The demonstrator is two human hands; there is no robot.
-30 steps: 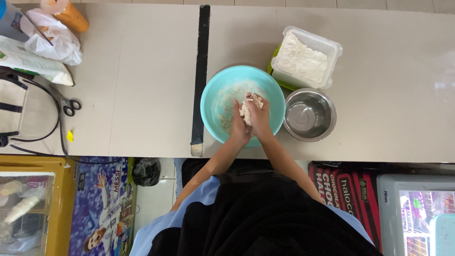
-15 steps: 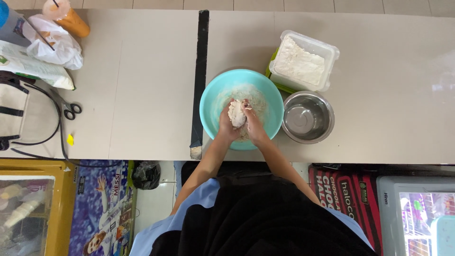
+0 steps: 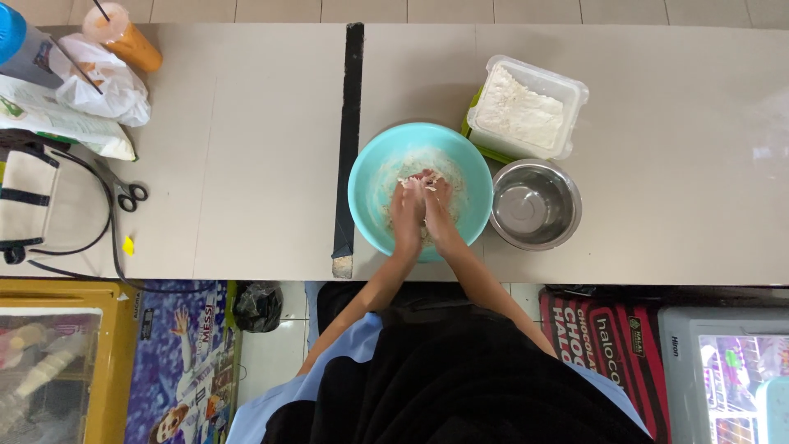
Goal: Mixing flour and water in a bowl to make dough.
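Table (image 3: 657,123): fingers (image 3: 408,191) pressing dough (image 3: 417,176)

Both hands sit in the mixing bowl (image 3: 370,177); right of it the metal bowl (image 3: 535,205), behind that the flour tub (image 3: 526,111) (touching).

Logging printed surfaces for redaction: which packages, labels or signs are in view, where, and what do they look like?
Paper bag: table's far left, flat, white and green.
White plastic bag: beside it, crumpled.
Poster: floor lower left, blue, pictured figures.
Mat: floor lower right, red and black, lettered.
Labelled appliance: bottom right corner, white.
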